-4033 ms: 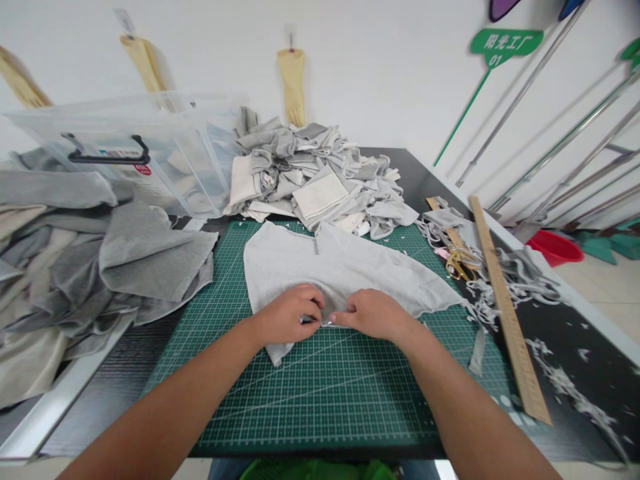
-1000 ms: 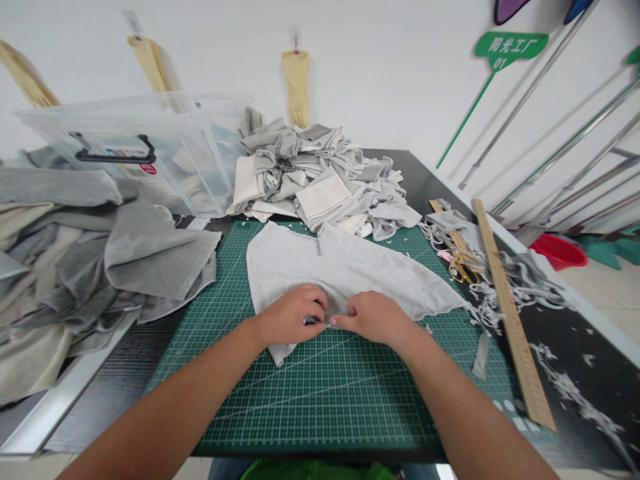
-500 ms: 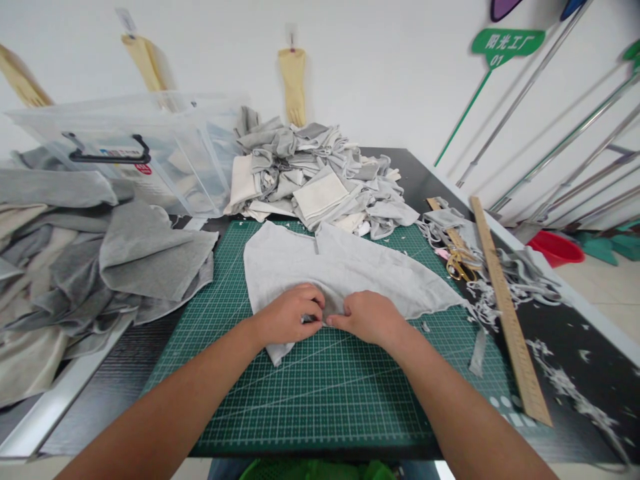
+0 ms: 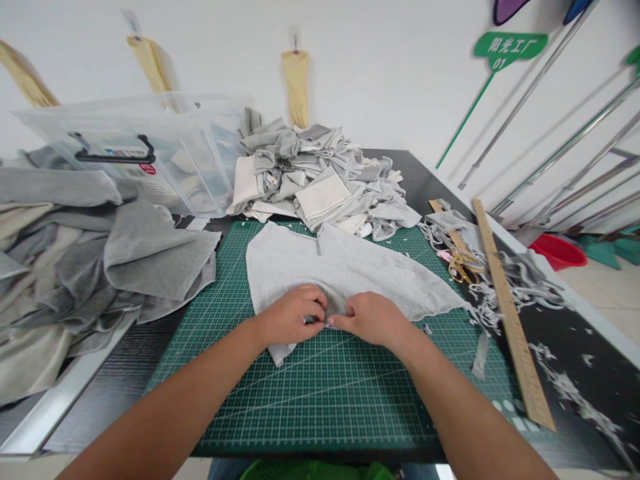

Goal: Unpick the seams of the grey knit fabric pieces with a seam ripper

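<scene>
A light grey piece of cloth (image 4: 360,267) lies spread over the green cutting mat (image 4: 320,400), with a slit in its far edge and a long point reaching right. My left hand (image 4: 295,315) is closed on the cloth's near edge, fingers curled and thumb pressed in. Just to its right, my right hand (image 4: 370,319) pinches the same edge, its thumb pointing at the left hand. Between the two hands the cloth bunches up slightly. The fingertips of the right hand are partly hidden by the fabric.
Grey cloths (image 4: 155,247) are heaped on the left before a clear plastic box (image 4: 185,167). Behind the mat rises a pile of folded cloths (image 4: 320,187). Gold-handled scissors (image 4: 460,268), a wooden ruler (image 4: 510,320) and fabric scraps (image 4: 530,277) lie on the right.
Both hands stay at the cloth's near edge with barely any movement. The whole view has shifted slightly.
</scene>
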Motion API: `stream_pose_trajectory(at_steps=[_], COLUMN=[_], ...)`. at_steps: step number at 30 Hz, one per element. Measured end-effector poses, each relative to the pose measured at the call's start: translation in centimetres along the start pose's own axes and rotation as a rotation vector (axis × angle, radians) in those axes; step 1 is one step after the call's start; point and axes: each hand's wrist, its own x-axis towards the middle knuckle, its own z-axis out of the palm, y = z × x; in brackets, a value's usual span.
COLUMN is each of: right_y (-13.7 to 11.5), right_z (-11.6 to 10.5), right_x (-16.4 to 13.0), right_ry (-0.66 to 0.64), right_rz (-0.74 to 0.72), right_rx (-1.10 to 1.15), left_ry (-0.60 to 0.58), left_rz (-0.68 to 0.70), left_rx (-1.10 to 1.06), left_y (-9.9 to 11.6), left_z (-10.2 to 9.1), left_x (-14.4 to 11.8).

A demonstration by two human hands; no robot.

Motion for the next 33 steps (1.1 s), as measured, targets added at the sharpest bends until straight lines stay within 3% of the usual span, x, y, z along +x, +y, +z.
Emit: stream_pose_trajectory(at_steps=[19, 33], right_y=[-0.5, 0.6], right_z=[0.1, -0.3], right_x=[0.2, 0.1], right_ry=[-0.014, -0.037], right_rz=[0.062, 0.021], right_rx=[-0.061, 0.082], left_ry=[-0.008, 0.004], left_rz=[-0.012, -0.009], left_rx=[-0.001, -0.007], left_y=[0.1, 0.0], left_z=[-0.1, 0.0], left_x=[0.0, 0.0])
